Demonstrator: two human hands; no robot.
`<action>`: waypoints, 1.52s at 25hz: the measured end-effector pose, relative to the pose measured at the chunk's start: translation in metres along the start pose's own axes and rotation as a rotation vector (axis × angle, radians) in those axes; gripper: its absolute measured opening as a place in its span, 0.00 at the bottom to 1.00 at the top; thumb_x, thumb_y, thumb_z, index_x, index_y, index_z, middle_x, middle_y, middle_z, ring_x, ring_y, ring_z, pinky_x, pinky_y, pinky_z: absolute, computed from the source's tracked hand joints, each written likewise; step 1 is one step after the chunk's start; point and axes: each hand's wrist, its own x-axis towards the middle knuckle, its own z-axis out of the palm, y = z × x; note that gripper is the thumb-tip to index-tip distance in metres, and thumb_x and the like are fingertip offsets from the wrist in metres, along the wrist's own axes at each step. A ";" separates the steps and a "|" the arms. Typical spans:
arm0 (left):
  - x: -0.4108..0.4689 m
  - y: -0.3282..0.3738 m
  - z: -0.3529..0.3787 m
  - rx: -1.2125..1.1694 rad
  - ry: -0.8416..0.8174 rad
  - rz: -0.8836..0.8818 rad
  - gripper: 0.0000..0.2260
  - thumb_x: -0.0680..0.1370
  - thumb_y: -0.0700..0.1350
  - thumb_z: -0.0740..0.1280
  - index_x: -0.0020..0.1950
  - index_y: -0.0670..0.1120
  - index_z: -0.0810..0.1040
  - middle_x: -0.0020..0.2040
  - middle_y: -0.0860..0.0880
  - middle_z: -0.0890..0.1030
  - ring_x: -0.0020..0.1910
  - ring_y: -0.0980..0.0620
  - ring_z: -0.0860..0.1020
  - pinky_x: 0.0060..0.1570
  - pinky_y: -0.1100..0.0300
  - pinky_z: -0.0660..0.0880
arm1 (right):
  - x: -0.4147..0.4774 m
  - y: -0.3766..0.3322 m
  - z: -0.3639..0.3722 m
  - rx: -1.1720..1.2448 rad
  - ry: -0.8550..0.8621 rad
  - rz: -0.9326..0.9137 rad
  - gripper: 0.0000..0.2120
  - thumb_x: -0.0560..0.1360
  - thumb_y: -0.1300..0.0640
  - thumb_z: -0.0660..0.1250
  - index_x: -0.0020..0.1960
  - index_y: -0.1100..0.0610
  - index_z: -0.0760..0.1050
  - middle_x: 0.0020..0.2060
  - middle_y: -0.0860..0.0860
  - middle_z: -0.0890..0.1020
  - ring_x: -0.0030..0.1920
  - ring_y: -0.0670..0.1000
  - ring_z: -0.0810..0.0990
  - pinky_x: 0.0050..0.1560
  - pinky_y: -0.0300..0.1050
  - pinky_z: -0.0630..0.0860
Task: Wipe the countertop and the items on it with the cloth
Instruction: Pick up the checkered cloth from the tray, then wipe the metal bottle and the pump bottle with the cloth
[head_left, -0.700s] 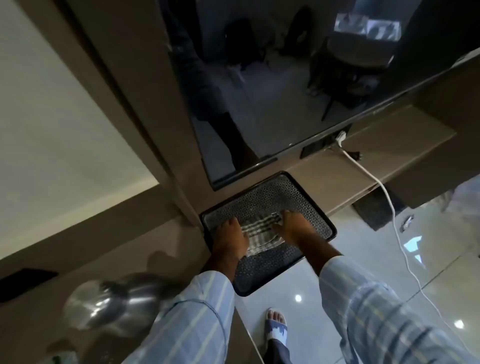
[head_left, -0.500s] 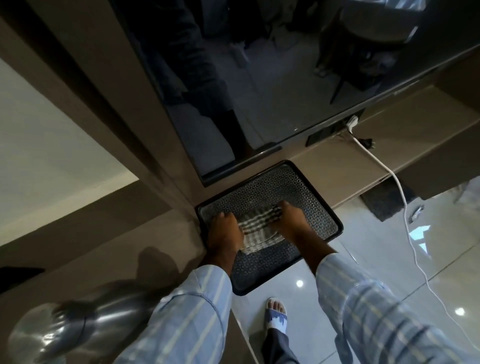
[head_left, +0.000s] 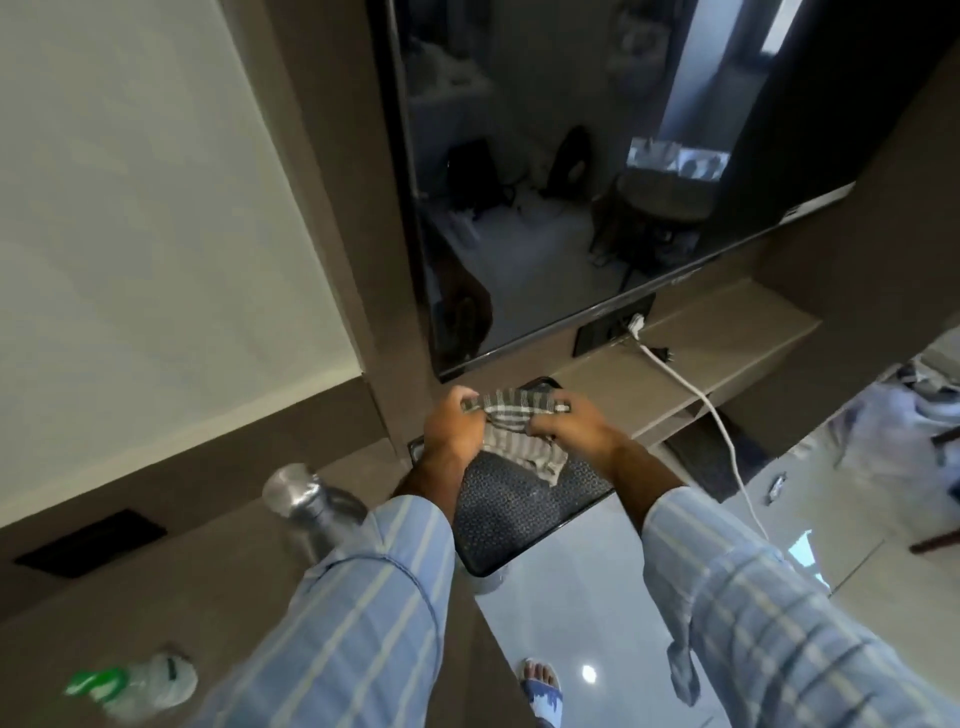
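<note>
A grey and white striped cloth (head_left: 519, 431) hangs bunched in the air between my two hands, just above the black patterned tray (head_left: 514, 509). My left hand (head_left: 452, 426) grips its left end and my right hand (head_left: 571, 423) grips its right end. The lower part of the cloth droops toward the tray. The tray lies on the brown countertop (head_left: 691, 332) and sticks out past its front edge. A large dark TV screen (head_left: 597, 182) is mounted on the wall right behind the tray.
A steel bottle (head_left: 311, 504) stands on the countertop left of the tray. A clear plastic bottle with a green label (head_left: 135, 519) is further left. A white cable (head_left: 696, 395) runs from a wall socket (head_left: 613, 327) over the counter edge. A dark slot (head_left: 91, 543) is set in the counter.
Both hands were pressed flat on the cloth on the tray; now they have lifted it off and hold it bunched in the air. The view has swung upward.
</note>
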 end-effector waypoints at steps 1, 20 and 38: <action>-0.019 0.018 -0.010 -0.136 0.042 0.012 0.05 0.80 0.41 0.67 0.55 0.43 0.78 0.59 0.37 0.83 0.58 0.37 0.81 0.60 0.47 0.78 | -0.028 -0.019 0.002 0.045 0.041 -0.100 0.16 0.71 0.65 0.73 0.58 0.61 0.79 0.45 0.58 0.85 0.46 0.59 0.83 0.45 0.52 0.80; -0.151 -0.099 -0.193 -0.573 0.526 0.044 0.21 0.81 0.62 0.56 0.66 0.53 0.78 0.58 0.51 0.82 0.63 0.43 0.81 0.66 0.46 0.75 | -0.152 -0.126 0.214 -0.853 -0.138 -0.669 0.20 0.84 0.46 0.59 0.62 0.59 0.81 0.59 0.58 0.84 0.61 0.59 0.81 0.61 0.51 0.76; -0.148 -0.163 -0.155 -0.306 0.414 -0.128 0.21 0.86 0.54 0.54 0.66 0.43 0.78 0.62 0.41 0.82 0.58 0.43 0.81 0.53 0.61 0.75 | -0.137 -0.104 0.228 -0.607 -0.002 -0.799 0.20 0.84 0.54 0.56 0.68 0.58 0.80 0.63 0.55 0.84 0.64 0.52 0.81 0.67 0.43 0.73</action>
